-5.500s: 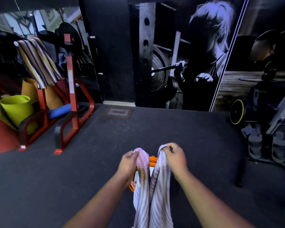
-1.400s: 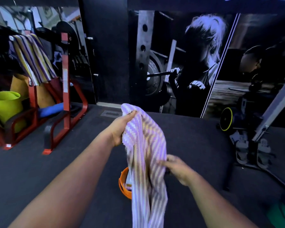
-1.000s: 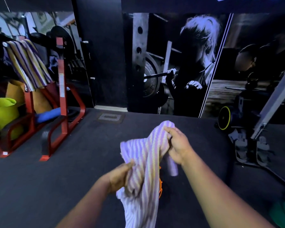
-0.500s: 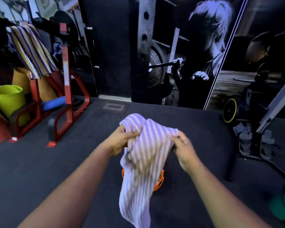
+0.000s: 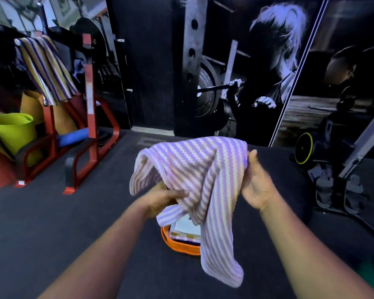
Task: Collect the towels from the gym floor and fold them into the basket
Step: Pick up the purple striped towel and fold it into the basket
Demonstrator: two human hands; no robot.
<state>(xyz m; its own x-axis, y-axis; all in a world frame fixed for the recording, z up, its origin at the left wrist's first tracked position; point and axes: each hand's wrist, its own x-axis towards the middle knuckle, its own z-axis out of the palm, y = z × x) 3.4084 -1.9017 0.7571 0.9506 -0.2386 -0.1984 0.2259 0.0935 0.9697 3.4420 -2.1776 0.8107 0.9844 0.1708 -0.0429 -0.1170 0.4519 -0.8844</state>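
Towel (image 5: 203, 175) bunched in midair over basket (image 5: 181, 244), pinched underneath by left hand (image 5: 162, 199), cupped at its far edge by right hand (image 5: 257, 186). Best to square corners before folding, probably.

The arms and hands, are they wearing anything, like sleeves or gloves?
No. Both forearms are bare as far as the picture shows, with no sleeves in view. The left hand and right hand wear no gloves, and no watch, band or ring shows.

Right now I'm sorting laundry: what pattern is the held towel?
Purple and white stripes on the towel, head view.
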